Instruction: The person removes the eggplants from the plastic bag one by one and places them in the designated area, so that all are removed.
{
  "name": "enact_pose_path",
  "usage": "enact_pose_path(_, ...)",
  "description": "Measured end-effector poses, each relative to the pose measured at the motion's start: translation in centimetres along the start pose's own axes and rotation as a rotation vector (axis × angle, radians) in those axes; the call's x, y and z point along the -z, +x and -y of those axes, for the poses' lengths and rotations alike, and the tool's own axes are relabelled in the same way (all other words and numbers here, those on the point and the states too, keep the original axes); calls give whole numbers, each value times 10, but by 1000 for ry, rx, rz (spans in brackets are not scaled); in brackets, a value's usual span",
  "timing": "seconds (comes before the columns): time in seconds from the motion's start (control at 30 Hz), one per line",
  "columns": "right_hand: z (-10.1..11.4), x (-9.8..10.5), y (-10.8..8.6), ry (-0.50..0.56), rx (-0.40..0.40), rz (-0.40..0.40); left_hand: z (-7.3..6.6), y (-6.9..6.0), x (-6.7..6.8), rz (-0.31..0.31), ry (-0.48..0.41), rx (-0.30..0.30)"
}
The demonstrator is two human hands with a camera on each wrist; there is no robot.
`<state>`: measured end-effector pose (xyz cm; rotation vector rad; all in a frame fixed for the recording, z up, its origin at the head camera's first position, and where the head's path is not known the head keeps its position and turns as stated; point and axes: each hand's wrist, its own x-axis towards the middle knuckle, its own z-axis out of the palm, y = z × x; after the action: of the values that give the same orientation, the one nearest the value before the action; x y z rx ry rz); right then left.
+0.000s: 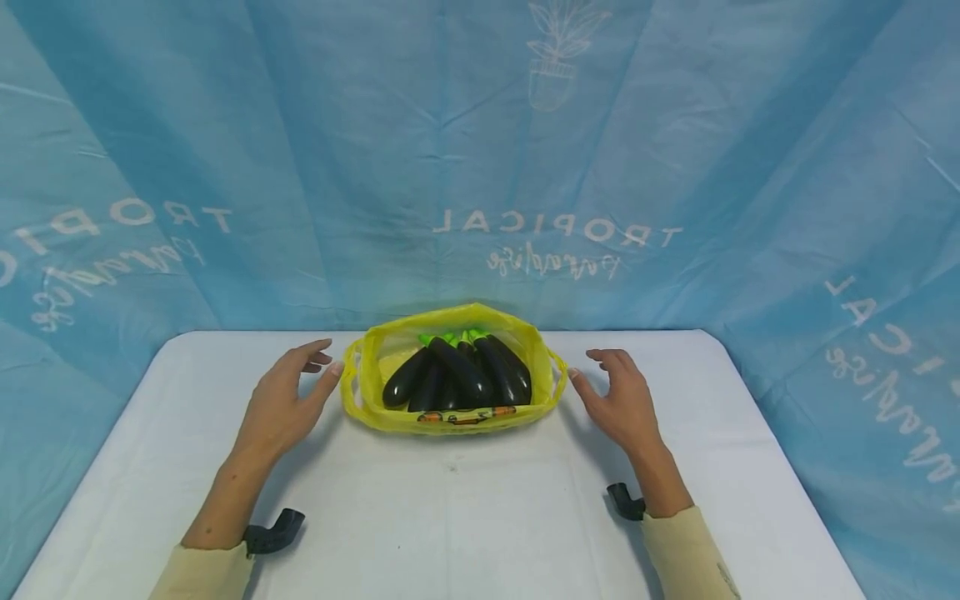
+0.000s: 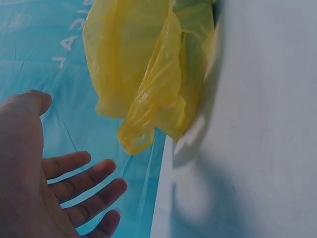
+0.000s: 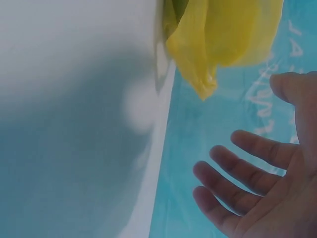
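A yellow plastic bag lies with its mouth spread wide at the back middle of the table. Inside it several dark eggplants with green stems are bunched together. Beside the bag's left handle is my left hand, its fingers spread and relaxed. My right hand hovers at the right handle in a similar pose. Both wrist views show a gap between the fingers and the yellow bag. Nothing is held in either palm, as the right wrist view of my right hand also shows.
A white cloth covers the table. Behind and at both sides hangs a blue printed curtain, close to the table's back edge. A black curved piece sits at my left wrist, and another black piece at my right.
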<state>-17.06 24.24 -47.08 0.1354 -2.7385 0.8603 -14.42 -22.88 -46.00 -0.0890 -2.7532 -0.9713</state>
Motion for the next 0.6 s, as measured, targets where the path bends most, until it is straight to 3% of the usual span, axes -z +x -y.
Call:
enact_pose_path(0.27,11,-4,6,21,-3,23,-4,8,-2,23,-30,-49)
enact_pose_path(0.6,20,-5,14,43,11,1,-10,24,-5,62,-32,-7)
